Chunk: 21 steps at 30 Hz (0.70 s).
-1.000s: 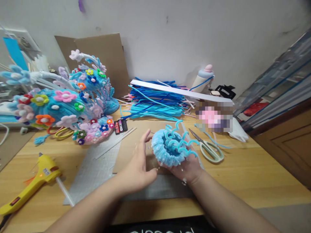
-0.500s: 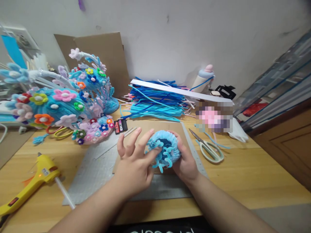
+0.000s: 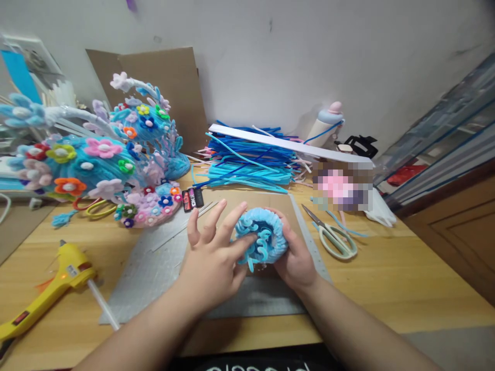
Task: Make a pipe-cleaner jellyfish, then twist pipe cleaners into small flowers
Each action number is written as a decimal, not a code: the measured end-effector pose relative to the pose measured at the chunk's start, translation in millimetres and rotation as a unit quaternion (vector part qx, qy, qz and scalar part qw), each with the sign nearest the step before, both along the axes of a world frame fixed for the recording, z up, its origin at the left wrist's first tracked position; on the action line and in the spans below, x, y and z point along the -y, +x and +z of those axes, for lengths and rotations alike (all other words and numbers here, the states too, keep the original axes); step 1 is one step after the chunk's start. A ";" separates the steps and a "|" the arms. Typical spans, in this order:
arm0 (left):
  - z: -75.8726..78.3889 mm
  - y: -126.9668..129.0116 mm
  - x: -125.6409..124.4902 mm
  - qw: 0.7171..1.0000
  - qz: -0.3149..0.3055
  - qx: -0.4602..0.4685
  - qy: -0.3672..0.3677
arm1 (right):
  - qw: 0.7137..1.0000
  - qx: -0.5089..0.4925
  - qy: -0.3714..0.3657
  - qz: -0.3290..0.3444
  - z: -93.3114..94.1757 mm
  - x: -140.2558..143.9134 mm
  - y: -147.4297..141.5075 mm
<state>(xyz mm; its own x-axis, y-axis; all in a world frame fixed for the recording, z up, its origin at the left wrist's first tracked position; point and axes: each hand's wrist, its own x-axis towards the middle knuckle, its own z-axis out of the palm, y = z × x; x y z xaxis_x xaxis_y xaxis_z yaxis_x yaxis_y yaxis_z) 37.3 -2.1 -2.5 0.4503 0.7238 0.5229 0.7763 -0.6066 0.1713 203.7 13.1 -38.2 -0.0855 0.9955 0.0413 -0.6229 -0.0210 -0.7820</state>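
Over the mat I see a light-blue fuzzy pipe-cleaner piece (image 3: 276, 224), round and hollow like a small bowl, with a dark-blue inside and curly strands along its lower left. My right hand (image 3: 296, 257) wraps round its right side and holds it up, tilted toward me. From the left, my left hand (image 3: 212, 252) reaches in with the index fingertip pressed inside the hollow, beside the curls. Its other fingers are spread in the air; the thumb is partly hidden below. Beneath lie a cardboard sheet (image 3: 247, 198) and a grey cutting mat (image 3: 135, 278).
A yellow glue gun (image 3: 65, 278) lies at the left, scissors (image 3: 336, 239) at the right. Blue pipe cleaners (image 3: 247, 159) are piled at the back. Flowered pipe-cleaner lamps (image 3: 88, 159) stand back left. A bottle (image 3: 325, 123) is near the wall.
The curly strands have shifted slightly down and left under my left index finger, and the piece has turned a little. Both hands stay almost in place.
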 end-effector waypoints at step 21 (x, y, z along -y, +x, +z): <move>-0.9 1.1 0.8 0.999 0.008 -0.011 -0.028 | 1.000 -0.001 0.008 0.030 -7.1 0.0 1.2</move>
<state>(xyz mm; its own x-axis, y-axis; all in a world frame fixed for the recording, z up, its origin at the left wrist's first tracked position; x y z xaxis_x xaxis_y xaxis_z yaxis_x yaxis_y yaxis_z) 38.5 -2.9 -3.4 0.4496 0.7594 0.4703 0.7901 -0.5837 0.1872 204.9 13.1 -45.3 -0.1444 0.9878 0.0581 -0.6218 -0.0449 -0.7819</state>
